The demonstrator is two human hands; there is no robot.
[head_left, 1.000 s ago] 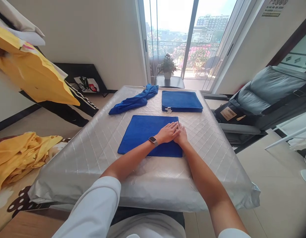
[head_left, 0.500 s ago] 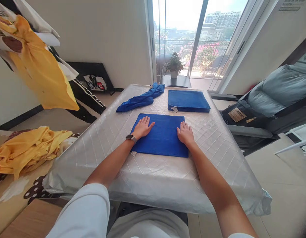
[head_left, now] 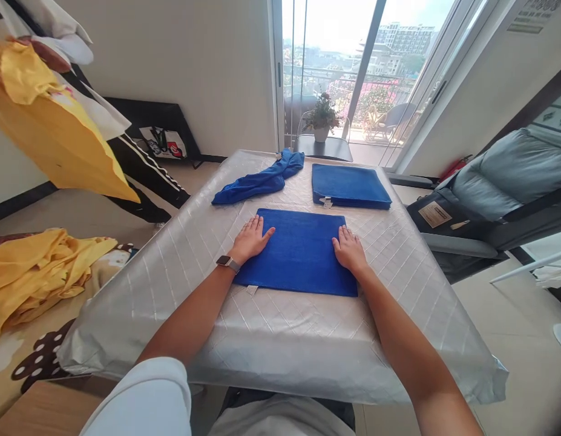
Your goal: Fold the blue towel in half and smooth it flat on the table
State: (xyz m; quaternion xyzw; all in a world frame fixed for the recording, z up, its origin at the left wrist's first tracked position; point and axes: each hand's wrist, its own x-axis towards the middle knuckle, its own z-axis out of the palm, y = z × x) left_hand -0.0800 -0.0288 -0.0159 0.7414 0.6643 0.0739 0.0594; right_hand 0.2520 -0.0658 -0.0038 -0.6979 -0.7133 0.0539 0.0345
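Observation:
A blue towel (head_left: pixel 302 254), folded into a flat rectangle, lies in front of me on a table with a silvery quilted cover (head_left: pixel 189 242). My left hand (head_left: pixel 252 238) rests flat along the towel's left edge, fingers stretched out and thumb over the cloth. Flat on the towel's right edge is my right hand (head_left: pixel 350 248), its fingers also extended. A white tag (head_left: pixel 252 290) sticks out at the near left corner. Behind the towel, to the right, sits a neat stack of folded blue towels (head_left: pixel 351 183). A crumpled, twisted blue towel (head_left: pixel 262 184) lies at the far left.
Beyond the table's far edge, a potted plant (head_left: pixel 322 118) stands on a chair by the sliding glass door. To the right is a grey padded chair (head_left: pixel 520 181). Yellow cloth (head_left: pixel 48 266) is heaped at the left, below hanging clothes (head_left: pixel 57 127).
My left hand has slid left to the towel's edge, and my right hand sits slightly farther right along the opposite edge. The camera view has shifted a little. The other towels stay put.

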